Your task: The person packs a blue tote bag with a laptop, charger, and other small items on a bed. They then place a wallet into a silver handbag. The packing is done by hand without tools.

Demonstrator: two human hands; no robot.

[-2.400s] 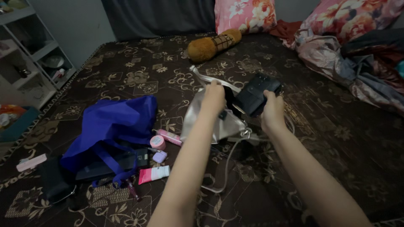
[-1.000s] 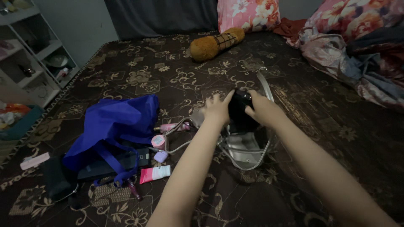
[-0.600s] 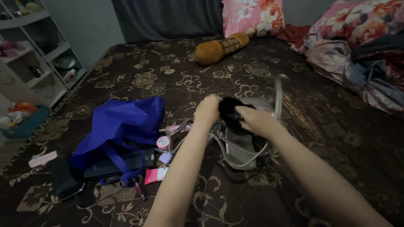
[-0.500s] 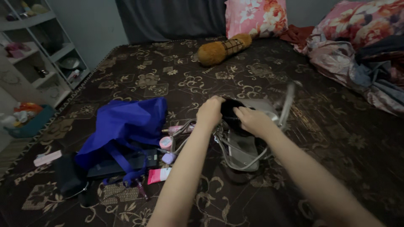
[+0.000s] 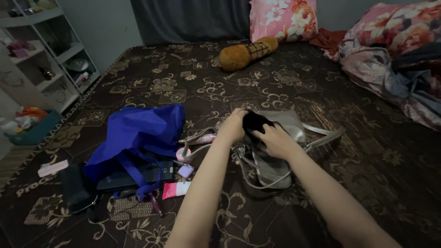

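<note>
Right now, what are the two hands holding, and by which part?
Both hands are on a black pouch at the mouth of the silver handbag. The left hand grips its left end, the right hand its lower right edge.

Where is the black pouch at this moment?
In the head view, the black pouch sits centre frame at the mouth of the silver handbag, between the left hand and right hand, right of the blue tote.

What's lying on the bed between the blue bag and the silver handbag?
In the head view, between the blue bag and silver handbag: a pink tube, round pink compact, small lilac case.
</note>
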